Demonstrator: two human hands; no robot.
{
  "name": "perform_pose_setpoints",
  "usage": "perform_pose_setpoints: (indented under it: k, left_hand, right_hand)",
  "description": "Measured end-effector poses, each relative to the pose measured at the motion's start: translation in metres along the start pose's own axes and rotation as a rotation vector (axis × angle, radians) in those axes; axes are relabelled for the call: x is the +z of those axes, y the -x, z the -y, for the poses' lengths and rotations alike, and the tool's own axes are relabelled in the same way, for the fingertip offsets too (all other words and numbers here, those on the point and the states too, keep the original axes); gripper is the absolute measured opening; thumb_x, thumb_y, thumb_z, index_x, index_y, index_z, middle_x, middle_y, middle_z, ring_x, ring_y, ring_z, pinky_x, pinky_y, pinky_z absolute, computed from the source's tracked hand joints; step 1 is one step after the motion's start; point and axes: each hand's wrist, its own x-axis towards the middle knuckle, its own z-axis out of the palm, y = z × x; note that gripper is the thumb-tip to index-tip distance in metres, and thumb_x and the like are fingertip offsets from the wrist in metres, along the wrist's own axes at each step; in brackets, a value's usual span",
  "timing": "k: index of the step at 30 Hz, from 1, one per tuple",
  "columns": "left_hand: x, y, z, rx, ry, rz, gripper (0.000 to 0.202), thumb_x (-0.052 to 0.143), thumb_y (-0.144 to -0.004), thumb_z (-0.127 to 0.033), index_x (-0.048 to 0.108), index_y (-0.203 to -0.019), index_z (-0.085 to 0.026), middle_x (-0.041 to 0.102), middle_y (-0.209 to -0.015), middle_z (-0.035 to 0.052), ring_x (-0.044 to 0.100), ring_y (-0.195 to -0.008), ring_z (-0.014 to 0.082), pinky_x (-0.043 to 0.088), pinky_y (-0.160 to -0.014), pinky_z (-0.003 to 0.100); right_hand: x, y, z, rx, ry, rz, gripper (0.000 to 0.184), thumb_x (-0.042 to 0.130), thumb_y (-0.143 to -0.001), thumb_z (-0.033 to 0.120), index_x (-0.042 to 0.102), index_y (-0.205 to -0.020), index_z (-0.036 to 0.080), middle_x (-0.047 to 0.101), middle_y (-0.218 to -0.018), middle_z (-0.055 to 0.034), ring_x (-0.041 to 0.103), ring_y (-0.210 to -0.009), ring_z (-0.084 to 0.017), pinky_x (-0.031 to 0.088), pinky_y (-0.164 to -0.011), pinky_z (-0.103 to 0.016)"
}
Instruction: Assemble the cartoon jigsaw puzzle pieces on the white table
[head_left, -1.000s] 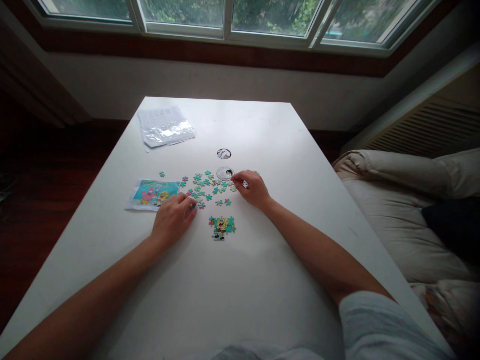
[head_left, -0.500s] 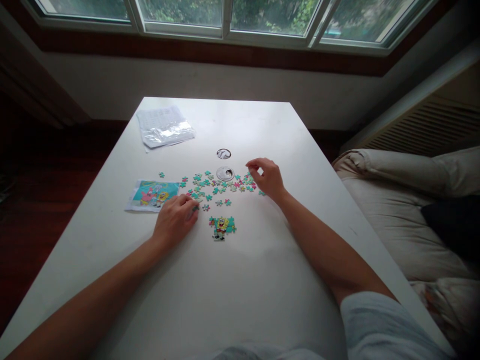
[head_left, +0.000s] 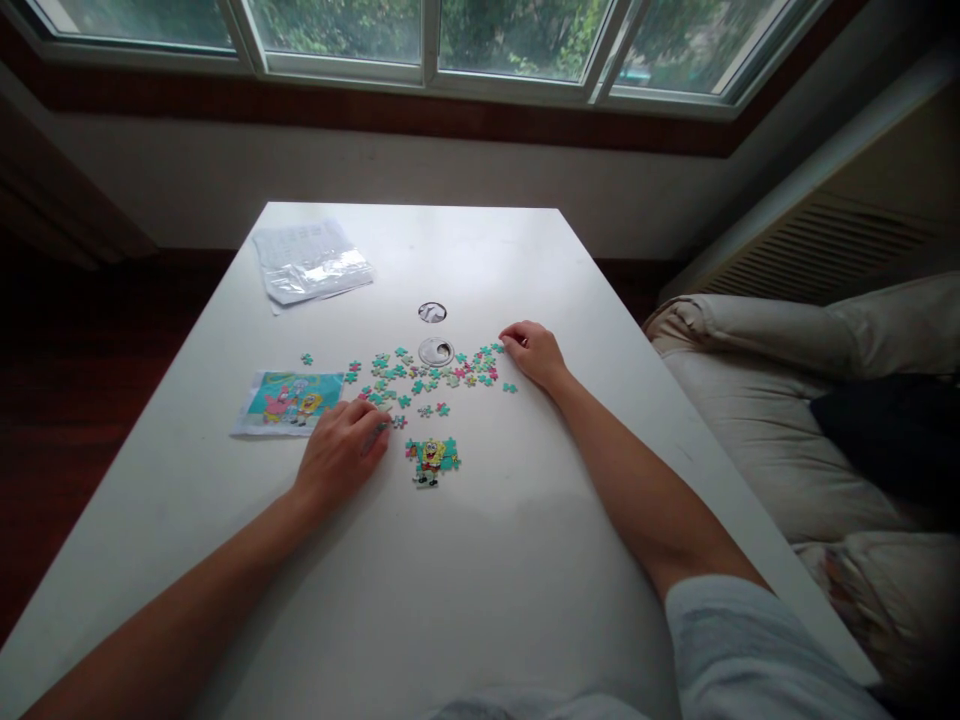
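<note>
Loose teal and pink puzzle pieces (head_left: 420, 375) lie scattered across the middle of a white table (head_left: 465, 560). A small joined cluster showing a yellow cartoon figure (head_left: 433, 459) sits just in front of them. My left hand (head_left: 339, 452) lies on the table left of that cluster, fingers stretched forward and slightly apart, their tips touching pieces at the near left edge of the scatter. My right hand (head_left: 534, 353) rests at the right end of the scatter with its fingers curled down together; what is under them is hidden. A printed reference picture (head_left: 286, 399) lies flat beyond my left hand.
A clear plastic bag over paper (head_left: 309, 262) lies at the far left of the table. Two small round discs (head_left: 433, 330) sit behind the pieces. A cushioned sofa (head_left: 810, 420) stands right of the table, windows run along the far wall, and dark floor lies to the left.
My right hand moved from the pile's middle to its right end, lifted in a pinch, then came down onto the table. My left hand's fingers stretched out. The view shifted slightly.
</note>
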Motion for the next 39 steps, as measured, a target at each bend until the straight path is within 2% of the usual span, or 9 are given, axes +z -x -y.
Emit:
perform_pose_setpoints:
  k: [5,13,19,24,32,39]
  left_hand:
    - [0.001,0.001,-0.002,0.024,-0.002,-0.009,0.021,0.053,-0.098,-0.028,0.069,-0.11,-0.023,0.067,-0.116,0.0075,0.059,-0.11,0.0279,0.047,-0.1,0.046]
    - [0.005,0.001,0.0,0.022,-0.005,-0.007,0.024,0.052,-0.099,-0.028,0.066,-0.117,-0.024,0.061,-0.134,0.0077,0.052,-0.129,0.0293,0.041,-0.112,0.049]
    - [0.006,0.002,0.0,0.023,-0.006,0.019,0.026,0.052,-0.098,-0.028,0.064,-0.121,-0.026,0.06,-0.136,0.0076,0.053,-0.129,0.0295,0.041,-0.112,0.05]
    - [0.005,0.001,-0.001,0.038,-0.01,0.006,0.026,0.052,-0.098,-0.027,0.065,-0.12,-0.023,0.061,-0.133,0.0084,0.053,-0.127,0.0294,0.042,-0.112,0.05]
    - [0.005,0.001,-0.005,0.081,0.064,0.0,0.024,0.053,-0.098,-0.026,0.067,-0.117,-0.025,0.065,-0.126,0.0076,0.058,-0.119,0.0269,0.046,-0.107,0.047]
    - [0.001,0.0,0.0,-0.043,0.004,-0.049,0.022,0.053,-0.096,-0.027,0.066,-0.114,-0.023,0.063,-0.13,0.0094,0.057,-0.123,0.0295,0.044,-0.109,0.05]
  right_hand:
    - [0.006,0.003,0.008,-0.071,0.014,0.006,0.014,0.061,-0.087,0.023,0.075,-0.089,0.022,0.065,-0.085,-0.0059,0.055,-0.084,-0.022,0.047,-0.084,-0.04]
    - [0.009,0.005,0.012,-0.149,-0.003,0.058,0.019,0.065,-0.083,0.016,0.078,-0.094,0.025,0.066,-0.098,-0.0066,0.056,-0.097,-0.025,0.046,-0.093,-0.042]
    - [0.01,0.005,0.01,-0.151,-0.025,0.055,0.022,0.063,-0.084,0.014,0.079,-0.094,0.027,0.068,-0.103,-0.0063,0.057,-0.102,-0.026,0.045,-0.097,-0.045]
    - [0.011,0.005,0.01,-0.116,-0.022,0.026,0.024,0.061,-0.085,0.015,0.079,-0.094,0.027,0.068,-0.102,-0.0069,0.057,-0.101,-0.026,0.046,-0.097,-0.046]
    - [0.009,0.006,0.012,-0.135,-0.02,0.037,0.025,0.06,-0.083,0.014,0.079,-0.095,0.027,0.068,-0.102,-0.0064,0.057,-0.101,-0.026,0.047,-0.096,-0.045]
    - [0.009,0.005,0.013,-0.122,-0.011,0.045,0.022,0.062,-0.084,0.015,0.077,-0.096,0.025,0.067,-0.101,-0.0071,0.057,-0.1,-0.026,0.046,-0.097,-0.045]
